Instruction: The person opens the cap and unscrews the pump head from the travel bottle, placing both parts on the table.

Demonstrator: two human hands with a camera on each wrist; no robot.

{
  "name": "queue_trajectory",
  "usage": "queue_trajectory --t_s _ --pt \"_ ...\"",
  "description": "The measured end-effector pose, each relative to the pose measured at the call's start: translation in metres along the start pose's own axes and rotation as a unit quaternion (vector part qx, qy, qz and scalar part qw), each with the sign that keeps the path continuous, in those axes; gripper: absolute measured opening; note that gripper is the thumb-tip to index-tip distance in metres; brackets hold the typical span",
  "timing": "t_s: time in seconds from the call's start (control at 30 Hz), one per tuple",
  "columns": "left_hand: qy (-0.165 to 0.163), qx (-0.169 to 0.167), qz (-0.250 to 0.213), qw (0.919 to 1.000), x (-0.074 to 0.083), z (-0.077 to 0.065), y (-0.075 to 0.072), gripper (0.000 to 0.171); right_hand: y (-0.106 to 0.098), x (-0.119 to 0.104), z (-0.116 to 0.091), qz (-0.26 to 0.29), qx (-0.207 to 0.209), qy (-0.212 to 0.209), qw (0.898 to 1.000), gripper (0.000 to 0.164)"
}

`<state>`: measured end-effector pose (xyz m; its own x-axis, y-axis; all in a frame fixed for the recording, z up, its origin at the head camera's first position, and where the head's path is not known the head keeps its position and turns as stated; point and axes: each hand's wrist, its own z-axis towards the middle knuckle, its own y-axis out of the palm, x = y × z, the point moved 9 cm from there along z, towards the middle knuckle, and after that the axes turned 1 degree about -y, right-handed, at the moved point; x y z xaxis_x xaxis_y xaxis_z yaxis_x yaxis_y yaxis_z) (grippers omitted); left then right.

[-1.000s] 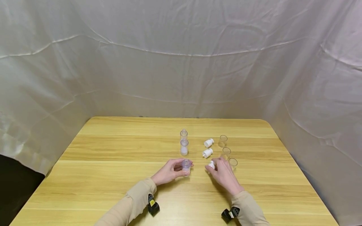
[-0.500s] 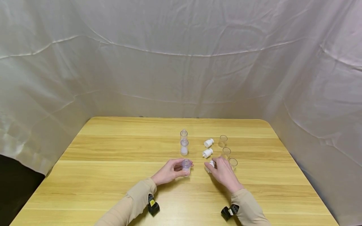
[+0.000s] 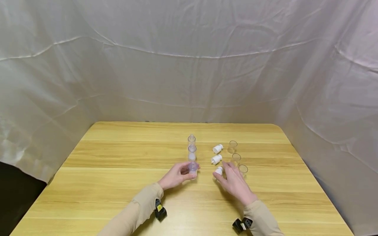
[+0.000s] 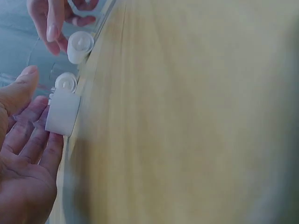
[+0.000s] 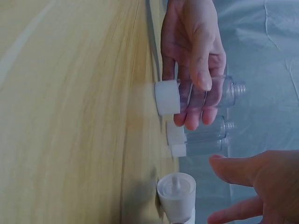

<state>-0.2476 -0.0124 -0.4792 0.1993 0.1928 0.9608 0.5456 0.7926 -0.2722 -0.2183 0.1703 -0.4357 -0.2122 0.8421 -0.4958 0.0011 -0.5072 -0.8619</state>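
Observation:
My left hand (image 3: 176,177) holds a clear bottle (image 3: 193,167) with a white base and a threaded neck, thumb at its front and fingers behind. In the right wrist view, those fingers show through the bottle's clear wall (image 5: 220,95). Behind it two similar bottles (image 3: 192,152) stand in line. My right hand (image 3: 235,184) hovers with thumb and fingers apart around a white pump head (image 3: 219,170), which tilts on the table. In the right wrist view this pump head (image 5: 176,198) shows a stem in its open end, apart from the thumb (image 5: 233,169).
Two more white pump heads (image 3: 217,154) lie farther back on the wooden table (image 3: 118,183). Three clear caps (image 3: 236,158) stand in a row to the right, the nearest partly behind my right hand. Pale fabric (image 3: 189,82) hangs around the table's back and sides.
My left hand has moved slightly forward with the bottle, closer to the two standing ones. My right hand's fingers have spread away from the white pump head they were pinching.

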Motion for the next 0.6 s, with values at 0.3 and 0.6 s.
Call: queue_trajectory --t_s 0.3,0.6 --pt "-0.025 0.051 0.024 0.9981 -0.007 0.013 -0.013 0.047 -0.007 -0.009 -0.002 -0.014 0.051 -0.04 0.998 0.064" --pt "-0.027 0.075 0.021 0.9966 -0.007 0.015 -0.018 0.05 -0.007 -0.01 -0.002 -0.017 0.066 -0.05 0.996 0.062"
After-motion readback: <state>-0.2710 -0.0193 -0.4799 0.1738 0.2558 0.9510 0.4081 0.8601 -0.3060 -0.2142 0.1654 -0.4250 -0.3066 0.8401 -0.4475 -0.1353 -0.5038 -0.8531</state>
